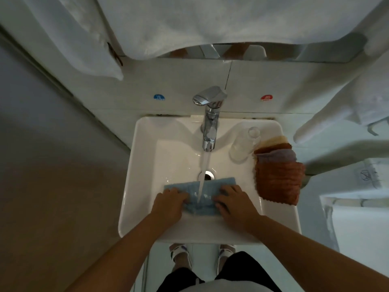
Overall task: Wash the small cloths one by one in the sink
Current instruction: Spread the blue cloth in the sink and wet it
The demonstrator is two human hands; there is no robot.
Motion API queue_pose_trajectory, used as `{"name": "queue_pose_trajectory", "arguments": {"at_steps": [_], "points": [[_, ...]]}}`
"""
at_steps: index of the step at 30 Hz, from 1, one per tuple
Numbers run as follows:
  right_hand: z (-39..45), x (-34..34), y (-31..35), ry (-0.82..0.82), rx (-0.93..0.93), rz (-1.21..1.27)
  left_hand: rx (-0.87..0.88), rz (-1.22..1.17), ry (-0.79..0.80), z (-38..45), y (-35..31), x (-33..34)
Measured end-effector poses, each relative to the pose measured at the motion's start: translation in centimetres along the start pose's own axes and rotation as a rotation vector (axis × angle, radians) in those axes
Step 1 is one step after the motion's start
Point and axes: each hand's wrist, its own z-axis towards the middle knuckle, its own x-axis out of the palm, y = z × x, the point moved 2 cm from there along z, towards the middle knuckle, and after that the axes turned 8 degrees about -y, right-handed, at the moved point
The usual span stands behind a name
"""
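Observation:
A small light-blue cloth lies stretched across the basin of the white sink, just in front of the drain. Water runs from the chrome tap onto the middle of the cloth. My left hand grips the cloth's left end with curled fingers. My right hand grips its right end the same way. A stack of folded small cloths, rust-brown on top with lilac, brown and cream ones behind, rests on the sink's right rim.
A clear glass stands on the rim beside the cloth stack, right of the tap. White towels hang above the sink and at the right. Blue and red stickers mark the tiled wall behind the tap. A grey wall stands to the left.

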Motion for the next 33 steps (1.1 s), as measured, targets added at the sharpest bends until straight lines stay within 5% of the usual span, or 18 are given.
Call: {"name": "queue_pose_trajectory", "arguments": {"at_steps": [5, 10, 18, 33], "points": [[0.1, 0.1, 0.2, 0.047, 0.014, -0.016, -0.022, -0.174, 0.121, -0.7, 0.6, -1.5], [0.6, 0.0, 0.0, 0.117, 0.041, -0.111, 0.037, 0.059, -0.067, -0.1, -1.1, -1.4], [-0.9, -1.3, -2.6, 0.176, 0.111, -0.213, -0.016, 0.118, 0.055, 0.2, -3.5, 1.3], [1.0, -0.3, 1.0, 0.160, -0.027, -0.181, -0.061, 0.132, 0.195, -0.6, 0.4, -2.2]]}}
